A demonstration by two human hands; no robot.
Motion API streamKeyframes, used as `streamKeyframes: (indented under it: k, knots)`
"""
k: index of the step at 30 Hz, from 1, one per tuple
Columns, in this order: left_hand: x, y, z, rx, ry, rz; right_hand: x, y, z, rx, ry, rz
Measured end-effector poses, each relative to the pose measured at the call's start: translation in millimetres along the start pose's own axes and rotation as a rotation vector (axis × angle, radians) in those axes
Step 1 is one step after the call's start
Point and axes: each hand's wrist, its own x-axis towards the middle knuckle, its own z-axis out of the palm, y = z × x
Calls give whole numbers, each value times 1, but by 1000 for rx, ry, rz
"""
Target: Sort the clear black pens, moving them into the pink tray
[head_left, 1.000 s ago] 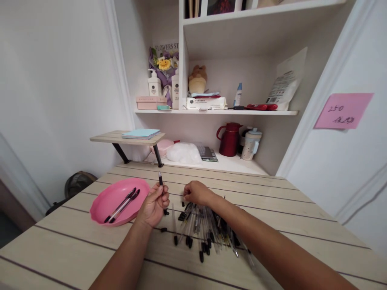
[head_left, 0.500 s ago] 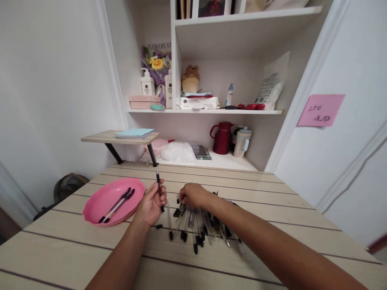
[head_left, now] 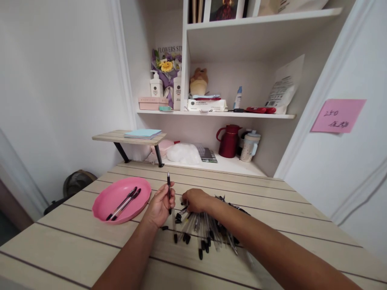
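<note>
My left hand (head_left: 160,207) is closed around a black pen (head_left: 169,187) held upright, its tip pointing up. Just to its right, my right hand (head_left: 195,200) rests curled on top of a heap of pens (head_left: 205,229) with clear barrels and black caps, fingers pinched at something small among loose caps; what it holds is hidden. A pink plate (head_left: 115,193) lies left of my left hand on the wooden table (head_left: 272,209), with two black pens (head_left: 123,204) inside.
A small wooden riser (head_left: 128,138) with a blue notebook stands at the table's back left. Behind the table, white shelves hold a red jug (head_left: 229,140), a cup, bottles, a plush toy and a bouquet. A pink note (head_left: 338,115) sticks to the right wall.
My left hand has stayed on the upright pen and shifted a little toward the pile. My right hand has sunk lower onto the pens. The camera has swung slightly.
</note>
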Motion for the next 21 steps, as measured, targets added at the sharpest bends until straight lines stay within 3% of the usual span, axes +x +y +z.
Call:
streamKeyframes:
  k: [6,10,13,18,21]
  knots:
    - [0,-1,0,-1,30,-24,-2,5,1,9,3,-54]
    - [1,-2,2,66,52,-16,-8,17,-6,126,99,-13]
    - [1,-3,4,178,73,-3,-15,29,-11,408,225,-2]
    - [0,-9,7,442,101,45,-30,37,-15,1165,410,101]
    - [-2,-12,11,625,141,66,-39,36,-14,1353,567,175]
